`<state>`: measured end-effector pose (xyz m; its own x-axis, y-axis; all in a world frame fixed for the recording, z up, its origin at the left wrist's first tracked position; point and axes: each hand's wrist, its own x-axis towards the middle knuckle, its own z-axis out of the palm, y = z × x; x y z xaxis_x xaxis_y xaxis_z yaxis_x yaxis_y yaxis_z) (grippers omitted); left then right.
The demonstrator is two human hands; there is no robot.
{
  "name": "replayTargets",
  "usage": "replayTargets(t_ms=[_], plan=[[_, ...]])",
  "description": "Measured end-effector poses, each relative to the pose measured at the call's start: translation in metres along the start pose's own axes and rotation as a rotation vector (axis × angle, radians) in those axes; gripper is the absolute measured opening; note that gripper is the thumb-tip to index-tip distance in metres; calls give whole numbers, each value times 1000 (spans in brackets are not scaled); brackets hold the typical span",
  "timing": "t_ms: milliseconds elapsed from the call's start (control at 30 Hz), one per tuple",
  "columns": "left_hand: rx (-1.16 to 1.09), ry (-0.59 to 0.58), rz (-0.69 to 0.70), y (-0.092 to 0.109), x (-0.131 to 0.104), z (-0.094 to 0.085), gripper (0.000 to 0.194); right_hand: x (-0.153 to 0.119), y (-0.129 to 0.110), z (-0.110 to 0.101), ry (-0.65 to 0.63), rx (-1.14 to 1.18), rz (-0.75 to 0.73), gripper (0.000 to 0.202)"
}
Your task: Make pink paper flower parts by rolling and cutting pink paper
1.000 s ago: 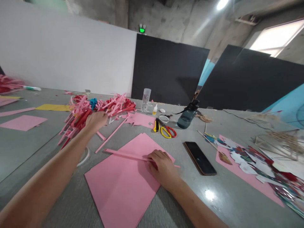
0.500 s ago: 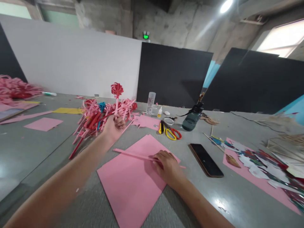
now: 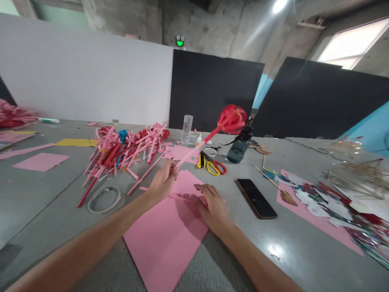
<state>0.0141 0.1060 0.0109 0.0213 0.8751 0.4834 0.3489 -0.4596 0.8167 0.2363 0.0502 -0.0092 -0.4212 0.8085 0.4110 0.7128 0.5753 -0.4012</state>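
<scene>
A red paper flower [image 3: 232, 119] on a thin pink paper stem [image 3: 191, 155] tilts up to the right, and my left hand [image 3: 164, 179] is closed round the stem's lower end. My right hand [image 3: 213, 206] hovers low over or rests on a stack of pink paper [image 3: 165, 247], its fingers loosely apart. Under the hands a narrow pink paper stick [image 3: 181, 198] lies across the stack; its right end is hidden by my right hand. Left of the stack is a pile of pink, red and blue paper flowers [image 3: 117, 152].
A tape roll [image 3: 103, 199] lies left of the stack. Behind it are scissors [image 3: 212, 167], a glue bottle [image 3: 199, 140], a clear cup [image 3: 187, 129] and a dark bottle [image 3: 239, 149]. A phone [image 3: 257, 198] and paper cutouts [image 3: 319, 207] lie on the right.
My left hand has moved right and nearer with the flower, from over the pile to over the stack. The flower now leans right, and my right hand's fingers look more lifted and spread.
</scene>
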Motion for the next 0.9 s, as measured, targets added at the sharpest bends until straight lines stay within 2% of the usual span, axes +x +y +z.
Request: replayTargets(t_ms=[133, 300, 433, 567, 667, 900], plan=[[162, -189, 38, 2, -12, 5, 22, -1, 6, 1, 145, 202, 136, 35], [440, -396, 127, 8, -11, -2, 22, 0, 15, 2, 402, 632, 333, 39], [574, -454, 248, 8, -3, -14, 19, 3, 21, -1, 604, 904, 398, 37], [654, -436, 330, 3, 1, -23, 13, 6, 27, -2, 784, 1137, 489, 37], [673, -415, 355, -3, 1, -24, 12, 7, 27, -3, 808, 1165, 524, 31], [688, -442, 354, -4, -4, -22, 14, 3, 18, 1, 672, 1092, 492, 31]])
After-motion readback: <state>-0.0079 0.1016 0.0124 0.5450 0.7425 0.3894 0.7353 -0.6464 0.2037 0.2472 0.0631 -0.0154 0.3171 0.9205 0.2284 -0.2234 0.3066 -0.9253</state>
